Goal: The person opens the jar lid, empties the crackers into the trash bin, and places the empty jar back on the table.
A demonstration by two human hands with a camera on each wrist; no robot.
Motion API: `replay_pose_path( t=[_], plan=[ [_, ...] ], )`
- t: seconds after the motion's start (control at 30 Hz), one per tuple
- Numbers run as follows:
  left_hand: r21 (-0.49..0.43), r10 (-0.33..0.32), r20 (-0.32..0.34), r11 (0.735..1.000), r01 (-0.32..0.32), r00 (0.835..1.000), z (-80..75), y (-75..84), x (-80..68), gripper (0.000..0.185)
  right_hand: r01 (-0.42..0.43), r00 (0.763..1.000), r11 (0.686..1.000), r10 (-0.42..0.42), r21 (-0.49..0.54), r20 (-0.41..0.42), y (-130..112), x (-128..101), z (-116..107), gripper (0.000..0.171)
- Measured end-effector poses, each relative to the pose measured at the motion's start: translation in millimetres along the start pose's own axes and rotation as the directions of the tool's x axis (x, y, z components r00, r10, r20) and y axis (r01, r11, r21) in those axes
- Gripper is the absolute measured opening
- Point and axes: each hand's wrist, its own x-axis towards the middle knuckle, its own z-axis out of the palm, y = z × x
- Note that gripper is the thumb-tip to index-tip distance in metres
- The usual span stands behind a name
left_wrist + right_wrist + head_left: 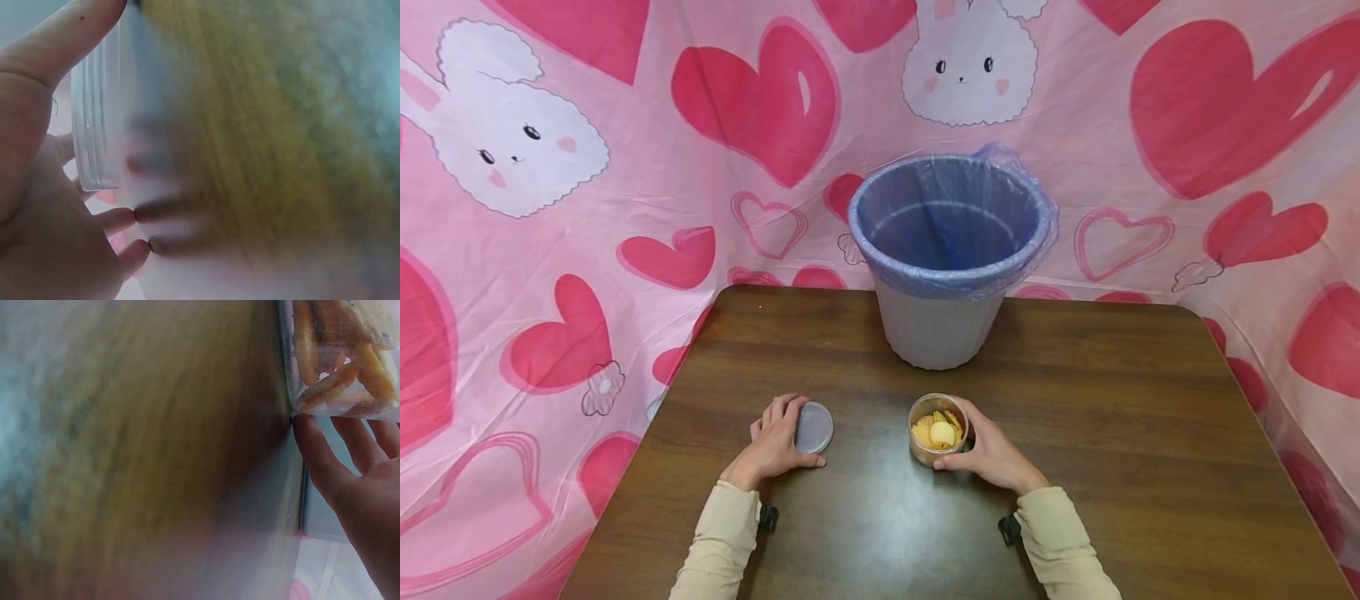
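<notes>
I see the left grip (pixel 775 442) curled part-open around a lid (pixel 815 427), the right grip (pixel 989 452) likewise clasping a jar (pixel 921 455) of snacks (pixel 941 432), a bin (pixel 936 323) beyond both.

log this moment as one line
left hand: grips lid on table | right hand: grips jar, upright, open, snack pieces inside | bin: beyond jar, blue liner fitted

Right wrist view: the clear, cylindrical plastic jar (pixel 344 403) is cut off at the upper right corner; the brown wood-grain tabletop (pixel 144 437) is blurred across the left half.
</notes>
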Motion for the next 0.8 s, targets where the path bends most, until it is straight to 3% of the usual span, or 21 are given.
replay_pose_path(
  t=[0.8],
  plan=[
    [-0.026, -0.048, 0.053, 0.998, 0.049, 0.997, -4.3, 3.9, 0.1, 0.109, -0.013, 1.000, 1.000, 0.013, -0.006, -0.001, -2.8, -1.5, 0.0, 0.088]
  ],
)
